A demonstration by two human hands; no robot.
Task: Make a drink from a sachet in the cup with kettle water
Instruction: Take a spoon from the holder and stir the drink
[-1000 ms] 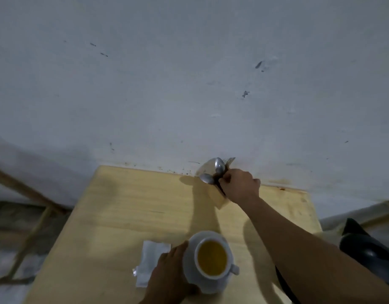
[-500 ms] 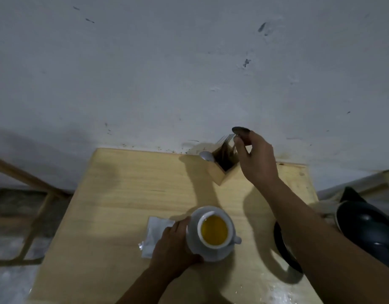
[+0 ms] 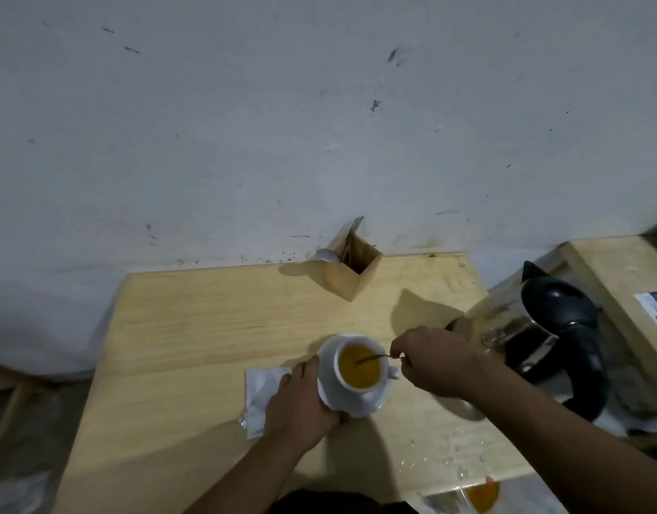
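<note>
Moved from the holder [image 3: 352, 268], right hand [image 3: 436, 363] pinches spoon [image 3: 375, 358] in cup [image 3: 358, 369]; left hand's [image 3: 301, 406] grip clasps saucer [image 3: 328, 398].

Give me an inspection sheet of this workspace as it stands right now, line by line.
Surface: wooden table against a white wall; wet drops near its front right edge.
Job's things: white cup of orange drink on a saucer; spoon dipped in the drink; kettle to the right; opened sachet lying left of the saucer.
Clutter: wooden cutlery holder at the wall, with cutlery in it.
Grippers: left hand steadies the saucer; right hand pinches the spoon handle in its fingers.
Cables: nothing seen.
Surroundings: a second wooden surface on the right.
</note>
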